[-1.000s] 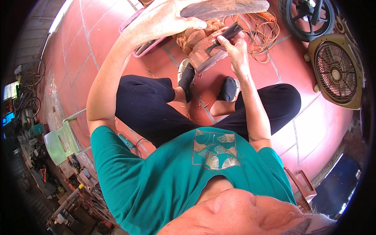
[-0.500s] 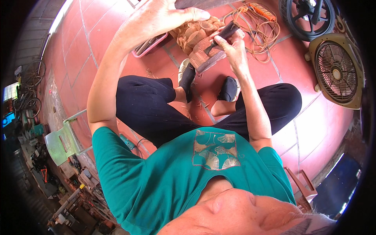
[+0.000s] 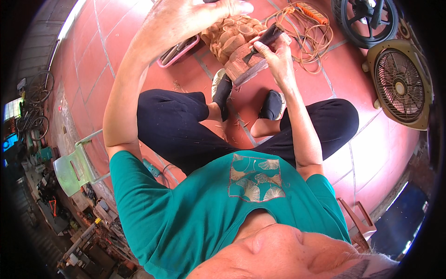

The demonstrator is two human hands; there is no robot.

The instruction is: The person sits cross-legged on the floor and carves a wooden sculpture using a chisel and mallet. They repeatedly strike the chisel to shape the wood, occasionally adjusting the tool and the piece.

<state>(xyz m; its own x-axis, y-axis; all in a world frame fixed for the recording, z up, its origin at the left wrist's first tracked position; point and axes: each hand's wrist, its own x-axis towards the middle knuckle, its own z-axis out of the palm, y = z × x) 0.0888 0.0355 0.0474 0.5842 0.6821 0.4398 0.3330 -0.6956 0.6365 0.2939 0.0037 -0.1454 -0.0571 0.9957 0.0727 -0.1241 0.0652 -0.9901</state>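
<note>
"What's the right hand (image 3: pixel 279 59) doing?"
"Pinching a dark-handled chisel (image 3: pixel 269 35), its blade end at the carved wood (image 3: pixel 234 43) just past the feet (image 3: pixel 223 95)."
"And the left hand (image 3: pixel 186 17)?"
"Up high, thumb out; I can't tell its grip."
"Farther out?"
"An orange power strip (image 3: pixel 312 13) on tiled floor (image 3: pixel 344 69)."

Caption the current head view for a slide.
Right hand holds a dark chisel against carved wood, left hand at the picture's top edge.

Glare on red floor (image 3: pixel 362 160), dim left side, fisheye-bent edges
</note>
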